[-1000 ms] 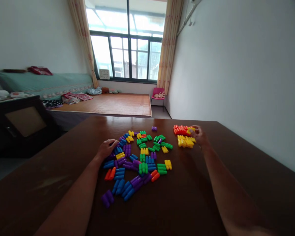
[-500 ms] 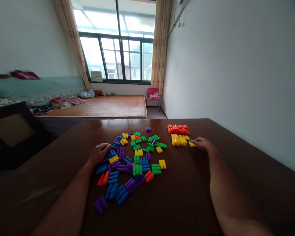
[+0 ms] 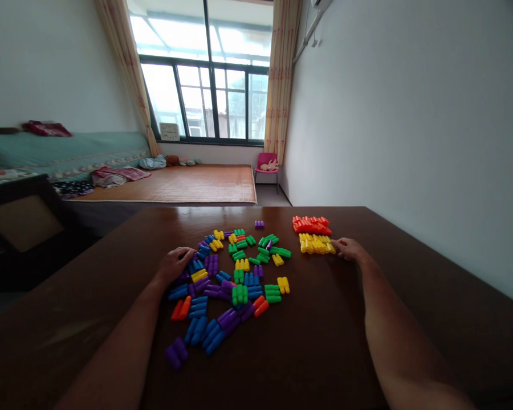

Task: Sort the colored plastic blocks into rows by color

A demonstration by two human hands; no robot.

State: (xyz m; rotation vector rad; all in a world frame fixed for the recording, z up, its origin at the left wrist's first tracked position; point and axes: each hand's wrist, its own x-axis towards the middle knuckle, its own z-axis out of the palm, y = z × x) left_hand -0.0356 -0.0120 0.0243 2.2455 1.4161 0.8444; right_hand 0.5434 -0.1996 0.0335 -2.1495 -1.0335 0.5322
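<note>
My left hand (image 3: 178, 261) rests on the table at the left edge of a spread of mixed toy building blocks (image 3: 212, 265), its fingers loosely stretched against purple and blue pieces and holding none. Over on the right, my right hand (image 3: 346, 249) pinches a yellow block (image 3: 331, 249) at the right end of a yellow row (image 3: 314, 244). The fingertips partly cover that block. Just behind the yellow row lies a group of orange-red blocks (image 3: 311, 225). The blocks are ribbed pieces made of joined tubes.
The brown table (image 3: 316, 336) has a glossy top. A lone purple block (image 3: 259, 224) lies near its far edge, and another purple block (image 3: 176, 353) near the front left. Beyond stand a bed (image 3: 205, 182), a pink chair (image 3: 267, 162) and a dark cabinet (image 3: 17, 216).
My right hand has shifted slightly left, bringing the yellow block from beside the yellow row up against its right end. My left hand stays by the mixed blocks.
</note>
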